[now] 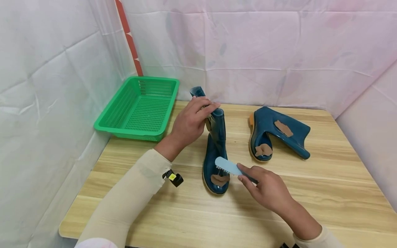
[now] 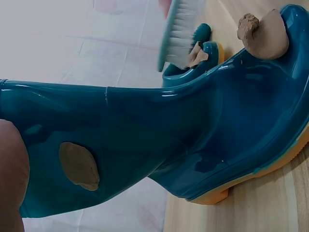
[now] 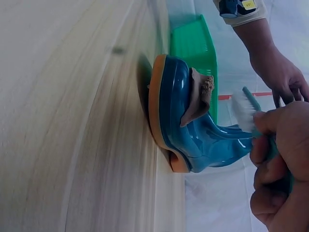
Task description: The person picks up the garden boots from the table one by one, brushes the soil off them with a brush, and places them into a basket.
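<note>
While left hand (image 1: 190, 122) steadies boot (image 1: 215, 151), brush (image 1: 228, 167) above toe

1. The person is wearing cream sleeves (image 1: 130, 196) reaching to both wrists.
2. A small black device (image 1: 173, 178) with a yellow tag is sitting at the left cuff's 4 o'clock edge.

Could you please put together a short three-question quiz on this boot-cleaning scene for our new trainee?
1. True or false: the second dark teal rubber boot lies on its side on the light wooden table.
2. What does the right hand hold? A) a sponge B) a light blue plastic brush C) a cloth
3. Fill in: the left hand grips the top of the upright dark teal rubber boot's ____.

Key: 1 true; 2 B; 3 shaft. Brown mud patches sit on both boots; the green plastic basket stands to the left.
</note>
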`<state>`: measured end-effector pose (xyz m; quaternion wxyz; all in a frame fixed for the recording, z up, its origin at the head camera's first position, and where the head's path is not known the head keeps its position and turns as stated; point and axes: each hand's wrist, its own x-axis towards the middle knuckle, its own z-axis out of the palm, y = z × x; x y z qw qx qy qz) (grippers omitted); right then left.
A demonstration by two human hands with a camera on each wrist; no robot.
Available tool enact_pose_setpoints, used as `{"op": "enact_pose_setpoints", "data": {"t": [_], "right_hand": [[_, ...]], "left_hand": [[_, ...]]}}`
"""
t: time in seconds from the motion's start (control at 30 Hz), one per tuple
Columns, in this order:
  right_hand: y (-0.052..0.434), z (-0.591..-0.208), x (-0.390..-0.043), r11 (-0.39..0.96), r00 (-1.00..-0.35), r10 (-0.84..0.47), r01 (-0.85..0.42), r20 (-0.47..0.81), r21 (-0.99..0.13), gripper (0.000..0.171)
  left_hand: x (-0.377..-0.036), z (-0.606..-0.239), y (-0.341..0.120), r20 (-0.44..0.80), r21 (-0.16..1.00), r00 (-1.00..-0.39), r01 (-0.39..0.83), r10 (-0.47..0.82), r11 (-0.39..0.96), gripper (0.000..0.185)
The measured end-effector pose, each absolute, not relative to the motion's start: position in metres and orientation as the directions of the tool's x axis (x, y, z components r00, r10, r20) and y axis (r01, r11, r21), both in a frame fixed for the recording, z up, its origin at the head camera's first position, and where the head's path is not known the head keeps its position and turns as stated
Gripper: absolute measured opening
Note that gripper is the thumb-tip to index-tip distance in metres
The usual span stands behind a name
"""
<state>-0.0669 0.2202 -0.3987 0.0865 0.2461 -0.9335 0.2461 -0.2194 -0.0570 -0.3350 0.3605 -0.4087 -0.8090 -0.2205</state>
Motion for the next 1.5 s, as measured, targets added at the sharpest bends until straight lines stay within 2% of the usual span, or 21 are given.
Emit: {"op": "enact_pose_setpoints", "data": {"t": [0.23,0.47,0.63,0.73,0.83,0.97,1.1,1.23,1.5], "right_hand": [[0.223,-0.397,-0.066,0.71,-0.831,-0.526,-0.547,0.182,-0.443,0.037],[0.237,-0.394,-0.065,0.747,-0.845,-0.498,-0.532,0.196,-0.398,0.036],[0.243,-0.396,-0.064,0.801,-0.849,-0.452,-0.521,0.274,-0.295,0.038],[0.241,-0.397,-0.064,0.793,-0.82,-0.443,-0.547,0.364,-0.269,0.042],[0.236,-0.398,-0.064,0.737,-0.759,-0.479,-0.62,0.441,-0.268,0.042],[0.226,-0.4,-0.064,0.69,-0.704,-0.557,-0.688,0.44,-0.227,0.04],[0.221,-0.403,-0.065,0.725,-0.713,-0.574,-0.671,0.402,-0.156,0.041],[0.224,-0.402,-0.067,0.763,-0.722,-0.553,-0.639,0.417,-0.094,0.041],[0.236,-0.401,-0.067,0.809,-0.767,-0.512,-0.582,0.386,-0.084,0.046]], "left_hand": [[-0.219,-0.335,-0.058,0.759,0.056,-0.411,0.815,0.506,0.577,0.038],[-0.218,-0.335,-0.059,0.755,0.065,-0.42,0.812,0.503,0.58,0.039],[-0.218,-0.336,-0.058,0.763,0.06,-0.404,0.821,0.504,0.568,0.039],[-0.218,-0.336,-0.058,0.765,0.06,-0.403,0.822,0.503,0.566,0.039],[-0.218,-0.336,-0.057,0.763,0.059,-0.405,0.82,0.504,0.57,0.039],[-0.218,-0.335,-0.058,0.762,0.056,-0.407,0.817,0.504,0.574,0.039],[-0.217,-0.335,-0.058,0.76,0.055,-0.411,0.813,0.503,0.58,0.039],[-0.216,-0.335,-0.059,0.76,0.059,-0.414,0.812,0.501,0.58,0.039],[-0.217,-0.336,-0.06,0.764,0.064,-0.408,0.818,0.499,0.571,0.04]]}}
